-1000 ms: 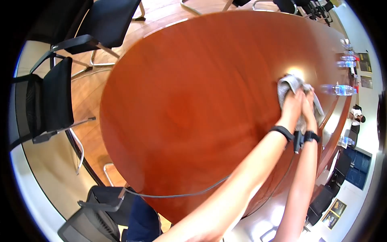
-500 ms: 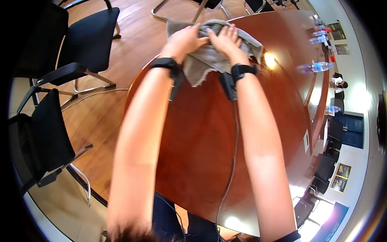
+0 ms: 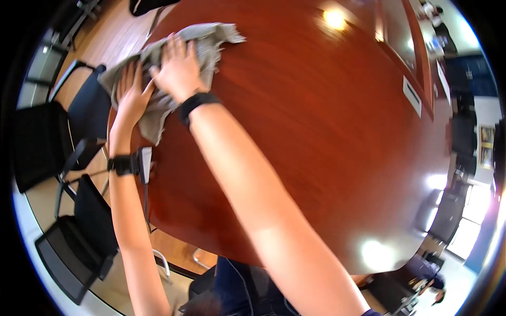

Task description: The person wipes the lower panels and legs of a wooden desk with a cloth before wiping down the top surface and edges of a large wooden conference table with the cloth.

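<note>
A grey cloth [image 3: 211, 45] with frayed edges lies crumpled on the glossy reddish-brown table [image 3: 295, 131], by its left edge. My left hand [image 3: 133, 100] rests on the cloth's left part, fingers stretched out. Beside it, my right hand [image 3: 179, 68] lies flat on the cloth with its fingers spread. The two hands nearly meet at the thumbs. Each wrist wears a black band, and a small box with a cable [image 3: 146, 195] hangs at the left one.
Black chairs [image 3: 39, 137] stand along the left of the table. A white strip [image 3: 412, 96] lies near the raised inner rim at the right. A person [image 3: 429, 276] is at the lower right, and more chairs line the far side.
My view has turned, and the table fills more of the picture. Both hands and the cloth now appear further left, still together, with the cloth spread along the table's left edge.
</note>
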The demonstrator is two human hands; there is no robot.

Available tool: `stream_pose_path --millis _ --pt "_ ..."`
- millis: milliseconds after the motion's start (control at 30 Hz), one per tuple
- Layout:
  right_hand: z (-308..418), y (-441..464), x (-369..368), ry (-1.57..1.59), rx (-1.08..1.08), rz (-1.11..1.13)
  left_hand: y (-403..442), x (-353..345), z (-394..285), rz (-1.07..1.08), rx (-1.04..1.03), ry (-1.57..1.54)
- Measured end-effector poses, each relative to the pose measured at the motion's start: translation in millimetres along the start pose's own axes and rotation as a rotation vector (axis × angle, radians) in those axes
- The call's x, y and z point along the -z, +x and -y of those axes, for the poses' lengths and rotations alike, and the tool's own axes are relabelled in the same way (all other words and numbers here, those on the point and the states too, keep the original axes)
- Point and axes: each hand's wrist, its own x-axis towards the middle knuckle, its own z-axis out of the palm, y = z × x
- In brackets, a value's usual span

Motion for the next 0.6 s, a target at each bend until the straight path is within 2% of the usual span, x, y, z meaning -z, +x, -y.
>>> stream_pose_path --millis 33,167,200,267,400,433,500,600 --pt "-6 -17 4 0.055 0.009 -0.059 -9 1 -5 0.026 -0.034 0.041" --pt "-31 -85 18 0.155 -0.016 -0.061 -59 20 -57 0.175 -0.104 0.174" --pt "1 -54 -3 0.121 -0.017 -0.026 -48 12 -11 0.216 -0.122 0.178" --pt "-3 -64 1 0.141 -0.047 -0.078 -47 28 -32 0.223 -0.122 0.133" --pt "-2 -69 20 0.174 -0.102 -0.143 -37 17 -17 0.201 -0.231 0.115" --pt "-5 -72 26 0.101 -0.115 -0.149 -32 12 -19 0.164 -0.276 0.094" --pt "-46 -96 45 -0.018 -0.186 -0.136 -17 16 -66 0.141 -0.322 0.024" --pt "-139 -149 100 0.004 -0.335 -0.176 3 36 -198 0.112 -0.395 -0.166"
